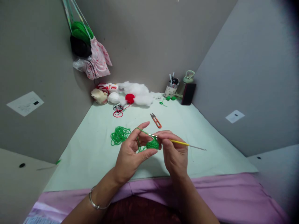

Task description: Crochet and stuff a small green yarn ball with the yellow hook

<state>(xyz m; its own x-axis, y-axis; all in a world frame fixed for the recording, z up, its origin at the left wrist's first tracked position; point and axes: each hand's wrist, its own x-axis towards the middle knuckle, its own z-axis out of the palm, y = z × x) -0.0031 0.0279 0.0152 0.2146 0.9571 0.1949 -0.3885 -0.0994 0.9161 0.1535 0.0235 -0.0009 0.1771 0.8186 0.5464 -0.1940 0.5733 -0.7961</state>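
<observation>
Between the thumb and fingers of my left hand (pixel 133 149) is a small green crochet piece (pixel 152 144), rounded like a cup. A strand of green yarn runs over the raised left index finger to the work. My right hand (pixel 175 152) pinches a crochet hook (pixel 178 142) with a yellow grip and metal ends. One end of the hook meets the top edge of the piece, while the other points right. Loose green yarn (pixel 120 135) lies in a tangle on the table just left of my hands. Orange thread snips (pixel 155 120) rest beyond them.
White stuffing (pixel 137 93), a red ball (pixel 130 98) and a white ball (pixel 114 98) sit at the back. A pen cup (pixel 171 89), a green bottle (pixel 187 81) and a phone (pixel 188 94) stand back right. Bags (pixel 99 59) hang on the left wall.
</observation>
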